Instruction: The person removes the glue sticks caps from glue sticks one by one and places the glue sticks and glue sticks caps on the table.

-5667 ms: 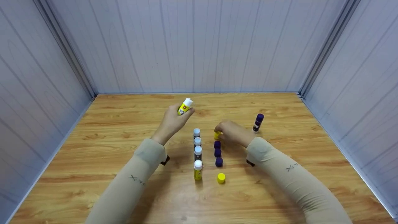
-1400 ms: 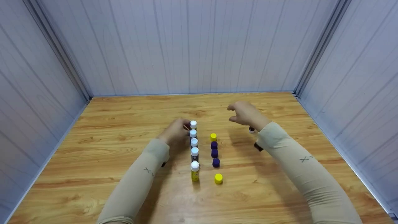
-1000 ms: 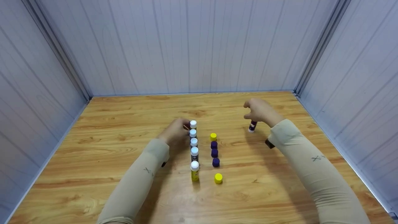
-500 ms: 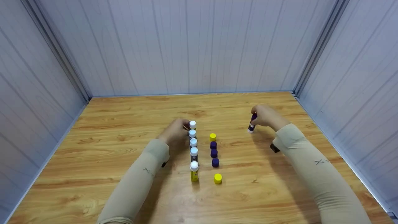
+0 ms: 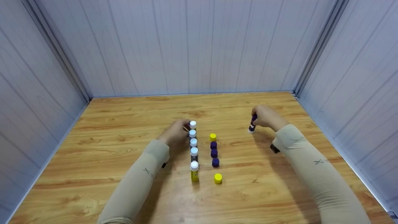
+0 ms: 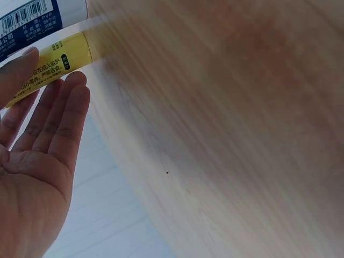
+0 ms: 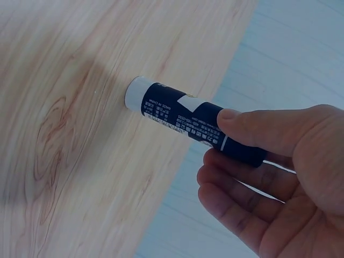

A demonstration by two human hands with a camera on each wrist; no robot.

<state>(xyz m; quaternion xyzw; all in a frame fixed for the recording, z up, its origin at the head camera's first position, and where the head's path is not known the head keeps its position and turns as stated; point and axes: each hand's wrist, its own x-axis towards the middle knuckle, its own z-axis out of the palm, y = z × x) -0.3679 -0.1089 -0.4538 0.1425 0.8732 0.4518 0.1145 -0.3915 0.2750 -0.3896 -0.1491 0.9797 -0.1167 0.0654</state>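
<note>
My left hand (image 5: pixel 175 132) is at the far end of a row of uncapped glue sticks. Its thumb and fingers pinch the yellow glue stick (image 6: pixel 75 52), which stands upright with its white top showing. A dark-labelled glue stick (image 6: pixel 29 24) is right beside it. Over to the right, my right hand (image 5: pixel 267 117) pinches the capped purple glue stick (image 7: pixel 185 119) near its cap end. That stick's white base is down at the tabletop. The near end of the row is another yellow glue stick (image 5: pixel 194 171).
Right of the row runs a line of loose caps: a yellow cap (image 5: pixel 213 137) at the far end, three purple ones such as this purple cap (image 5: pixel 214 153), and a nearer yellow cap (image 5: pixel 218 178). Pale panel walls (image 5: pixel 199 46) enclose the wooden table (image 5: pixel 93 161) behind and at both sides.
The left hand has brought the yellow glue stick down to the row's far end. My right hand let go of the far yellow cap, moved right and took hold of the purple glue stick.
</note>
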